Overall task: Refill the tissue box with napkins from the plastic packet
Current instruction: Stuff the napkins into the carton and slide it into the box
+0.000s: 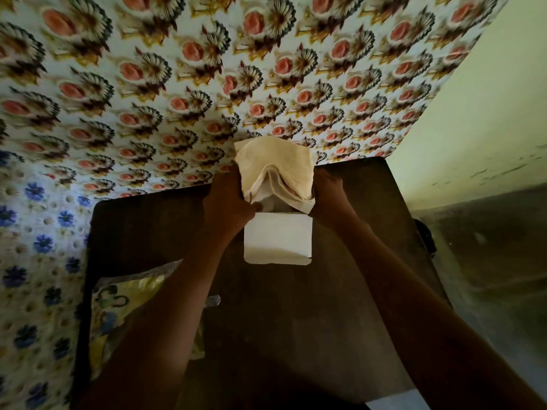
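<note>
- The napkins [275, 168], a thick cream stack bent into an arch, sit pinched between the left hand [229, 207] and the right hand [328, 199], one hand on each side edge
- Directly below that two-handed hold, on the near side, stands the white tissue box [277, 238]; the stack's lower corners hang at the box's top edge, and whether they have entered the opening cannot be told
- The stack's fold runs away from the person, with the two flanks dropping toward each palm, so the bundle looks narrowed to match the box mouth
- Both hands are closed on the napkins: the left fingers [254, 206] curl under the lower left corner, while the right hand presses the other flank with its fingertips hidden behind the paper
- Neither hand is clearly nearer the box; they flank it about evenly
- Judged from this, the coming move is a straight push down from the hold into the box
- The plastic packet [127, 294] lies well back from the hold, near the left forearm, on the dark table [296, 321]
</note>
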{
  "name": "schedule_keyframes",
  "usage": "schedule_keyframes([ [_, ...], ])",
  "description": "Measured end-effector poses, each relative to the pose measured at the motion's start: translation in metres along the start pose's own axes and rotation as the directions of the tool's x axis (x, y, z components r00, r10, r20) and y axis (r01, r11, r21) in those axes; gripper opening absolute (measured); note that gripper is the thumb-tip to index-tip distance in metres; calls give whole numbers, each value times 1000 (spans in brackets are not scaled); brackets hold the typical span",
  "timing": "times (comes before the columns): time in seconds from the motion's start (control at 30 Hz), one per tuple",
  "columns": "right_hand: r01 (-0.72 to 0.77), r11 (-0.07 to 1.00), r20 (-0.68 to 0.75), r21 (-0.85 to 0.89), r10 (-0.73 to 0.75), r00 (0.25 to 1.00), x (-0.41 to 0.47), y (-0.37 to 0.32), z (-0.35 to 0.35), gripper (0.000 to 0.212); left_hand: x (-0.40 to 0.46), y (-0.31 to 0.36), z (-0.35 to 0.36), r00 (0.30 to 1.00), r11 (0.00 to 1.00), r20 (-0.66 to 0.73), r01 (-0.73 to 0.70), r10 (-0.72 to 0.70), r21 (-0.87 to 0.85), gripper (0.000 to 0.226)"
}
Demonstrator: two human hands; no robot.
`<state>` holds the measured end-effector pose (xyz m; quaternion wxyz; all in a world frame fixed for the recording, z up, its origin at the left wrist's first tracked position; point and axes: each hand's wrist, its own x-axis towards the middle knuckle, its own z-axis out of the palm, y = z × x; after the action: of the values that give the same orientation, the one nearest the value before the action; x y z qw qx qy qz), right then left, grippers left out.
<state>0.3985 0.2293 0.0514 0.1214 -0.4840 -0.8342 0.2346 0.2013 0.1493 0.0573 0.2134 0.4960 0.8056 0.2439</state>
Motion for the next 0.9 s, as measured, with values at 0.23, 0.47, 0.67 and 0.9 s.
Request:
schedule_keyframes([
  [0.23,-73,994,75,82,67,995,1,0,-5,74,4,-2,0,998,992,14,-67,69,-107,74],
  [0.47,-111,942,22,315,109,994,-2,9,-4,84,0,3,-11,993,958,21,-105,115,-268,78],
  [0.67,-141,989,131,50,133,982,-5,-9,-19,81,8,-3,-7,994,998,99,-52,55,-33,81],
  [0.9,-69,996,146,50,61,987,-5,-15,-26,74,12,2,3,995,987,54,-89,82,137,82],
])
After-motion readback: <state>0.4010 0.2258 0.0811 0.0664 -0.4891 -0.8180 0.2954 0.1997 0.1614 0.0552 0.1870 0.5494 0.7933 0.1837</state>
